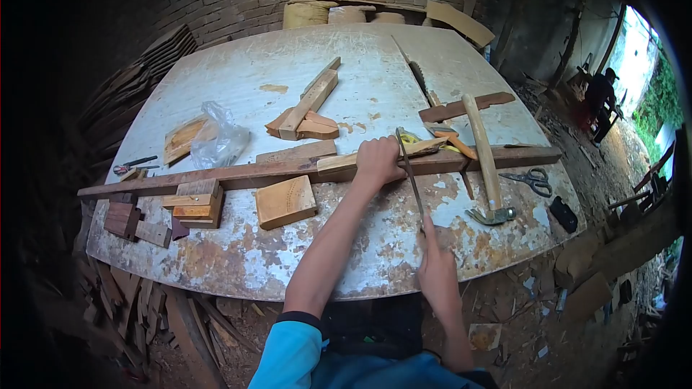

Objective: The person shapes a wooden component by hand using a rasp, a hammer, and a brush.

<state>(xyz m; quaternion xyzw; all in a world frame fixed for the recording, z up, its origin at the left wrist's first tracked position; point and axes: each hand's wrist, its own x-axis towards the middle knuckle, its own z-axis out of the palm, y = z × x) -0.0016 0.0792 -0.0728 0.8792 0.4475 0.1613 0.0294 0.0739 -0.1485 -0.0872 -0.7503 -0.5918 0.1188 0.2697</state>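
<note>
My left hand (380, 161) is closed over a pale wooden strip (337, 164), pressing it onto a long reddish-brown beam (238, 175) that lies across the table. In my right hand (438, 274) is a long, narrow, dark metal tool (412, 181) that looks like a file. Its blade slants up from my fist and crosses the strip just right of my left hand; I cannot make out its surface. Close by on the right are an orange-handled tool (461, 145), partly behind the strip, and a claw hammer (484, 144) leaning over the beam.
Wood blocks (286, 202) sit along the near side of the worn table (346, 263). Beyond the beam are a clear plastic bag (218, 137), stacked wood pieces (310, 106) and a handsaw (418, 75). Scissors (532, 181) lie right. Another person (600, 104) is far right.
</note>
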